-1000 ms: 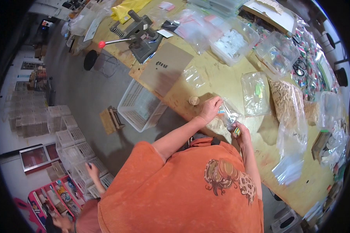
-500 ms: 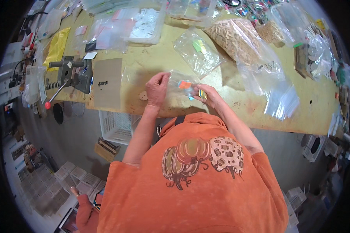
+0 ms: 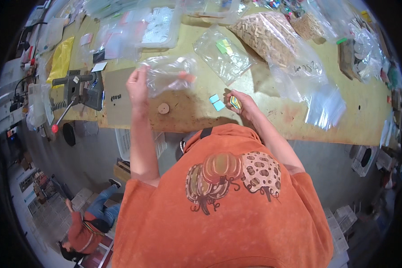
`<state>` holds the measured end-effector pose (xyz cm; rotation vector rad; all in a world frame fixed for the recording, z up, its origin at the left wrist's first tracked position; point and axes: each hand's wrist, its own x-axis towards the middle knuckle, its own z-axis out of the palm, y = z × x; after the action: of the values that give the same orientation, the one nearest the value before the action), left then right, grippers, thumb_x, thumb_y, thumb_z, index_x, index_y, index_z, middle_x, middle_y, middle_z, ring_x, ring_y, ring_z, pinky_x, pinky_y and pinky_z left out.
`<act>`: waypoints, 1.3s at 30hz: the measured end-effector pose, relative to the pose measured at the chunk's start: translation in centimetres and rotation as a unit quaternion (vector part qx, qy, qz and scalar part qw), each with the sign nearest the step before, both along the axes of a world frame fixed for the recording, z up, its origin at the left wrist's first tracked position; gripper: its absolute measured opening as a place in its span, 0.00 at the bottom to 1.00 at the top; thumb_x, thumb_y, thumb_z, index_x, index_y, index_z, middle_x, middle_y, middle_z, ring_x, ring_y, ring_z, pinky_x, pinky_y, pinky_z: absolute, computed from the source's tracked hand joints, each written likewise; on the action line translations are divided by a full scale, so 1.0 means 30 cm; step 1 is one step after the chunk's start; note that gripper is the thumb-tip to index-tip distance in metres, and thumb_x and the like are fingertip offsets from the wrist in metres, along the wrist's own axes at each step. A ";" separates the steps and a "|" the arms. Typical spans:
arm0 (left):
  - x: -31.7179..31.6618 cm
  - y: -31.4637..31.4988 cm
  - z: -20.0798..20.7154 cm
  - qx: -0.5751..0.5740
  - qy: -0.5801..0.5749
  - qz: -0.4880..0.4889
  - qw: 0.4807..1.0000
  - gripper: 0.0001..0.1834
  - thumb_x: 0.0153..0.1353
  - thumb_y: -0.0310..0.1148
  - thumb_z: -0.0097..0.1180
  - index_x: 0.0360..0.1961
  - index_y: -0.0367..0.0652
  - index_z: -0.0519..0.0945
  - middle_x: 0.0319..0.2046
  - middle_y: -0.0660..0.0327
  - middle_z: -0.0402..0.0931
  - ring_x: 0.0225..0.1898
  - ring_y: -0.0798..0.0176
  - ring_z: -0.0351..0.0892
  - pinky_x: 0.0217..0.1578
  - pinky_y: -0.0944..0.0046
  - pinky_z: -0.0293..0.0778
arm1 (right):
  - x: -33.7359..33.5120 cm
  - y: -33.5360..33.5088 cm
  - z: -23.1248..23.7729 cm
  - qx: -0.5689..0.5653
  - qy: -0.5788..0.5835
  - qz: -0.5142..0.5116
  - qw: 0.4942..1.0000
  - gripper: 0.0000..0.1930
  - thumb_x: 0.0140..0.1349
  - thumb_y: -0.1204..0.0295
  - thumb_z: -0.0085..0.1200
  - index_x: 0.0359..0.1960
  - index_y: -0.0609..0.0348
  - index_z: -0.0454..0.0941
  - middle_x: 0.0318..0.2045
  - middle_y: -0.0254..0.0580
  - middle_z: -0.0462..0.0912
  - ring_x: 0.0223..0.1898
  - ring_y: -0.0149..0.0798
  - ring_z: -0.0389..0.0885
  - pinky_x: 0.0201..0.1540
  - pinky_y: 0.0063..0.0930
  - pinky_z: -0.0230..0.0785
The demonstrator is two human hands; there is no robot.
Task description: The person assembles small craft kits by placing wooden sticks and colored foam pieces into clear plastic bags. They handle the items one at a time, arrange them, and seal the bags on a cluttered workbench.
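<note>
My left hand (image 3: 137, 87) pinches the edge of a clear plastic bag (image 3: 165, 82), lifted over the bench. Orange pieces (image 3: 187, 77) show inside that bag, somewhat blurred. Closed around a small stack of coloured pieces (image 3: 235, 102), yellow and blue at the edges, is my right hand (image 3: 243, 105). Beside its fingertips, two light-blue flat pieces (image 3: 217, 102) lie on the bench. A round wooden disc (image 3: 164, 108) with small holes rests nearer my left wrist. Farther back lies another clear bag (image 3: 214, 67) holding green and yellow pieces (image 3: 224, 46).
A lever press (image 3: 78, 89) with a red knob stands left, next to a grey sheet (image 3: 120, 96). Back right lies a big bag of wooden pieces (image 3: 270, 38), with small clear bags (image 3: 326, 109) before it. At lower left, a co-worker (image 3: 82, 232) is near crates.
My left hand has moved left, drawing the bag with the orange pieces away from my right hand. The light-blue pieces now lie uncovered on the bench. The co-worker shows more fully.
</note>
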<state>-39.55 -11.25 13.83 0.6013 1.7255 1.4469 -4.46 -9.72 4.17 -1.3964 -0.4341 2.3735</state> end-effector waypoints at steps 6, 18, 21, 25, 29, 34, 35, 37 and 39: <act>-0.060 -0.062 -0.129 -0.030 0.552 0.000 0.834 0.17 0.55 0.28 0.54 0.48 0.39 0.74 0.42 0.53 0.73 0.45 0.57 0.72 0.44 0.58 0.70 | -0.038 -0.045 -0.018 0.118 -0.061 0.058 0.989 0.13 0.61 0.67 0.56 0.46 0.58 0.74 0.33 0.35 0.79 0.34 0.27 0.79 0.35 0.20 0.75; 0.229 -0.016 -0.431 -0.094 0.574 -0.276 0.765 0.18 0.48 0.31 0.60 0.43 0.49 0.76 0.42 0.59 0.72 0.46 0.54 0.70 0.48 0.54 0.68 | -0.179 -0.104 0.023 0.497 -0.414 0.351 0.677 0.21 0.49 0.71 0.61 0.45 0.55 0.69 0.44 0.49 0.73 0.48 0.50 0.75 0.45 0.44 0.71; 0.235 -0.049 -0.422 -0.107 0.531 -0.266 0.797 0.17 0.47 0.32 0.62 0.40 0.46 0.75 0.39 0.59 0.73 0.44 0.54 0.71 0.47 0.53 0.68 | -0.188 -0.125 -0.013 0.564 -0.425 0.349 0.616 0.19 0.48 0.72 0.60 0.43 0.55 0.70 0.41 0.48 0.74 0.44 0.51 0.77 0.42 0.44 0.72; 0.282 -0.105 -0.391 -0.143 0.347 -0.236 0.897 0.20 0.48 0.33 0.65 0.41 0.40 0.71 0.38 0.55 0.76 0.39 0.55 0.76 0.41 0.56 0.73 | -0.178 -0.133 -0.070 0.542 -0.424 0.368 0.625 0.22 0.49 0.74 0.60 0.48 0.56 0.70 0.38 0.46 0.79 0.33 0.48 0.80 0.35 0.39 0.74; 0.387 -0.200 -0.393 -0.063 -0.061 -0.145 0.985 0.25 0.51 0.32 0.67 0.45 0.37 0.67 0.37 0.54 0.77 0.35 0.63 0.79 0.33 0.65 0.76 | -0.091 -0.131 -0.088 0.166 -0.159 0.115 0.966 0.19 0.55 0.77 0.57 0.49 0.56 0.71 0.34 0.41 0.81 0.29 0.35 0.80 0.32 0.28 0.74; 0.573 -0.206 -0.258 -0.049 -0.049 -0.276 0.959 0.25 0.54 0.30 0.65 0.49 0.37 0.67 0.42 0.57 0.76 0.42 0.66 0.77 0.41 0.66 0.75 | 0.008 -0.127 -0.015 -0.042 0.088 -0.084 0.992 0.16 0.61 0.68 0.55 0.51 0.53 0.72 0.46 0.42 0.78 0.45 0.38 0.79 0.46 0.39 0.76; 0.609 -0.202 -0.238 -0.045 0.007 -0.293 0.955 0.24 0.55 0.32 0.65 0.48 0.38 0.68 0.41 0.57 0.77 0.42 0.66 0.77 0.42 0.66 0.75 | 0.019 -0.120 -0.001 -0.072 0.146 -0.112 0.980 0.16 0.62 0.65 0.54 0.51 0.52 0.72 0.48 0.43 0.77 0.47 0.40 0.78 0.49 0.41 0.75; 0.635 -0.185 -0.202 -0.024 0.083 -0.327 0.941 0.21 0.55 0.33 0.64 0.47 0.38 0.71 0.39 0.56 0.78 0.40 0.63 0.79 0.41 0.64 0.75 | 0.025 -0.103 0.021 -0.082 0.199 -0.117 0.970 0.17 0.63 0.61 0.53 0.52 0.52 0.72 0.48 0.43 0.77 0.49 0.41 0.78 0.51 0.43 0.74; 0.672 -0.163 -0.171 0.011 0.118 -0.369 0.922 0.19 0.54 0.32 0.63 0.45 0.39 0.73 0.37 0.55 0.78 0.38 0.59 0.80 0.40 0.62 0.76 | 0.065 -0.095 0.017 -0.097 0.255 -0.128 0.953 0.19 0.62 0.60 0.55 0.52 0.54 0.71 0.48 0.44 0.78 0.49 0.43 0.78 0.54 0.45 0.72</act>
<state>-19.38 -16.15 8.70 1.3137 1.4084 0.8748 -2.51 -12.59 4.69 -0.7909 0.1167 2.4755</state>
